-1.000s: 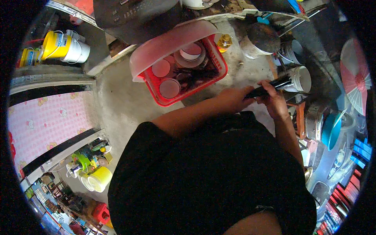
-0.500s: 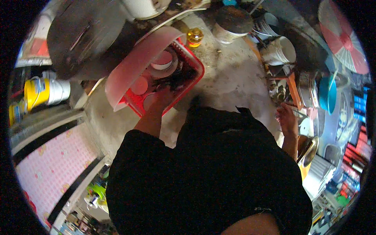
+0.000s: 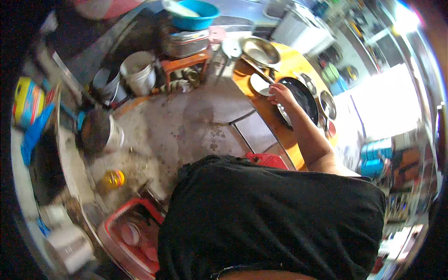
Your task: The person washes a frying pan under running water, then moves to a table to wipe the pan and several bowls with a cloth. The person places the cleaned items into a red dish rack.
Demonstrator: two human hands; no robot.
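Observation:
My right hand [image 3: 281,95] reaches over the orange tabletop [image 3: 291,144], its fingers curled together. Whatever is between them, if anything, is too blurred to make out. It is close to a white plate [image 3: 259,85] and the near rim of a large dark pan [image 3: 303,100]. Down at the lower left is the red plastic basket [image 3: 109,228] with its pale pink cover and round pinkish dishes inside. My black shirt covers its near side, and my left hand does not show.
A metal pan [image 3: 261,50] lies at the table's far end. Beyond the floor stand white buckets [image 3: 138,72] and an orange stool [image 3: 184,63], with a blue basin [image 3: 195,15] above it. A bottle of yellow liquid [image 3: 114,178] stands on the floor. Part of a red seat [image 3: 267,160] shows by the table.
The view has swung to the right, bringing the table into sight. My right hand has moved from my side to above the tabletop. My left hand, earlier at the red basket, has left the view.

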